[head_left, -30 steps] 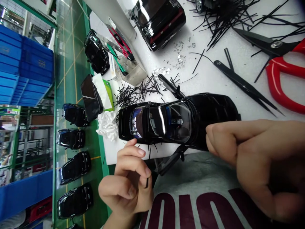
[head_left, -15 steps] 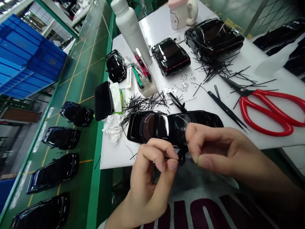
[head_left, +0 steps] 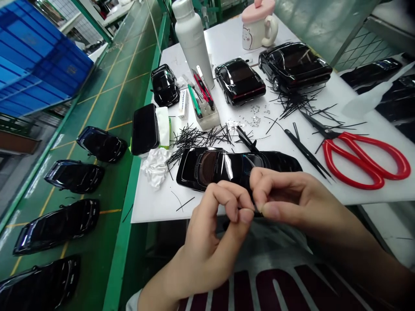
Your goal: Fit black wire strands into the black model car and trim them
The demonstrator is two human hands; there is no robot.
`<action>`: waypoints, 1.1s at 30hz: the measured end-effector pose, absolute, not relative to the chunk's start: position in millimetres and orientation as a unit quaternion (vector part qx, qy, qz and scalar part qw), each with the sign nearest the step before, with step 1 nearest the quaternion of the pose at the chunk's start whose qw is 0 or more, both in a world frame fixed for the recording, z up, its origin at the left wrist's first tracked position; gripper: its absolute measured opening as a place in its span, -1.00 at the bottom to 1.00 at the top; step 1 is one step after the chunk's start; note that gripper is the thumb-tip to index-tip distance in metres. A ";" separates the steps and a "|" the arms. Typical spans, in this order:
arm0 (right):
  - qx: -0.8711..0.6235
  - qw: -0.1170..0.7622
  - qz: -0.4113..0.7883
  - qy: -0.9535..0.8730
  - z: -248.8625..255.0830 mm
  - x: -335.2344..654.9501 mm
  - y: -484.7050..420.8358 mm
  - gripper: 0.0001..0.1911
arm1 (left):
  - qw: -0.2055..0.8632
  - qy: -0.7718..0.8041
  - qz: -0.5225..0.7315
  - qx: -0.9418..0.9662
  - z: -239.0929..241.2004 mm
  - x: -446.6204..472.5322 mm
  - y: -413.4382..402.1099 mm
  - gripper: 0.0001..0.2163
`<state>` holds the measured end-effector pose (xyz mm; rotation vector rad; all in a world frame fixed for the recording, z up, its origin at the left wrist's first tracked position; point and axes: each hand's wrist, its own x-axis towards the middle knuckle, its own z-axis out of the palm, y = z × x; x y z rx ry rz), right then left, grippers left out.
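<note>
The left hand (head_left: 214, 242) pinches a dark sliver (head_left: 246, 210), not yet set down, while the right hand (head_left: 292, 194) presses thumb and fingertip together, its grip's contents impossible to tell. Just beyond, the black model car (head_left: 225, 166) lies on the tabletop (head_left: 168, 207) with a door (head_left: 246, 139) open, so work seems unfinished, many black strips (head_left: 201, 137) loose past it. The fingertips, visibly apart half a second ago, now nearly meet.
</note>
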<state>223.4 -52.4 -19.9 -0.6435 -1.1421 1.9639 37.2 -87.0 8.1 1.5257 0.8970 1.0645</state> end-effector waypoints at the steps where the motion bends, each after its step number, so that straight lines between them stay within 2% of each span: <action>1: -0.252 0.379 0.770 -0.448 -20.1 223.3 -52.5 -0.90 | 0.515 0.370 0.444 0.633 7.8 37.2 -87.0 -0.79; 22: -0.250 0.377 0.745 -0.491 -17.9 223.4 -51.4 -0.89 | 0.471 0.364 0.471 0.651 3.6 37.8 -83.9 -0.75; 33: -0.262 0.374 0.731 -0.507 -17.5 224.7 -51.0 -0.88 | 0.486 0.379 0.482 0.623 6.8 40.8 -89.3 -0.74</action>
